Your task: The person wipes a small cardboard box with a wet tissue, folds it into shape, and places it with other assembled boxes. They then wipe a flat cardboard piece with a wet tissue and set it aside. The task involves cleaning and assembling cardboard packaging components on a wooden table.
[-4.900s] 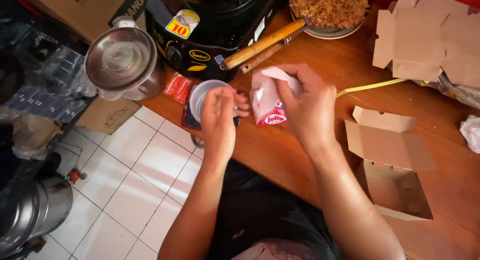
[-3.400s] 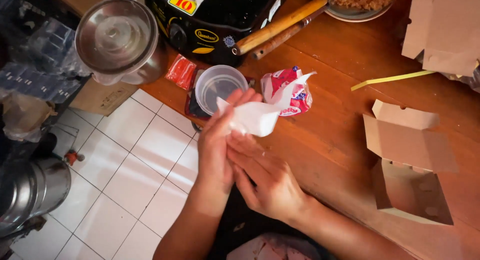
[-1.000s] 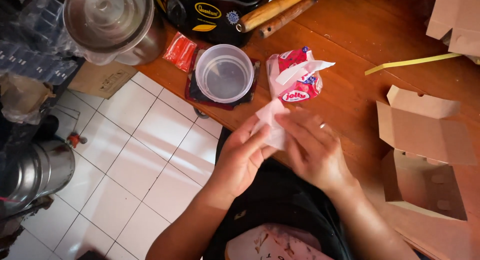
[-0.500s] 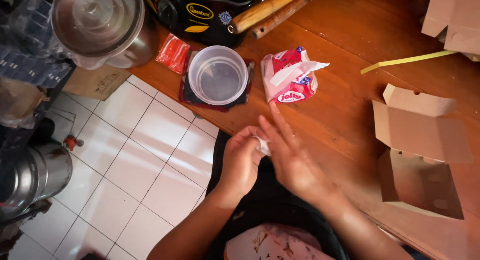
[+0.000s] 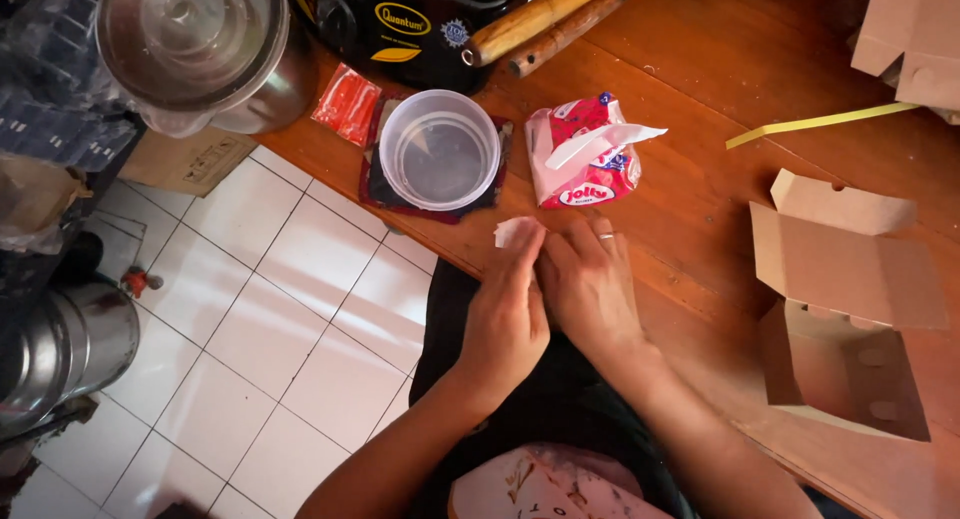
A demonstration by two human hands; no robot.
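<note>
1. The tissue (image 5: 515, 231) is a small, soft white wad at the bench (image 5: 700, 199) edge, pinched at the left hand (image 5: 508, 314) fingertips.
2. The right hand (image 5: 590, 284) lies flat against the left, fingers together, its fingertips just beside the tissue; whether they touch it cannot be told.
3. Beyond, near: a crinkled pink tissue pack (image 5: 585, 164) with a white sheet sticking out, and a round clear plastic tub (image 5: 440, 151) on a dark mat.
4. The bench is polished brown wood; bare room lies between the hands and an open cardboard box (image 5: 845, 309) to the right.

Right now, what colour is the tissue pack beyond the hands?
Pink and red, a white sheet sticking out of the tissue pack; head view shows it best.
</note>
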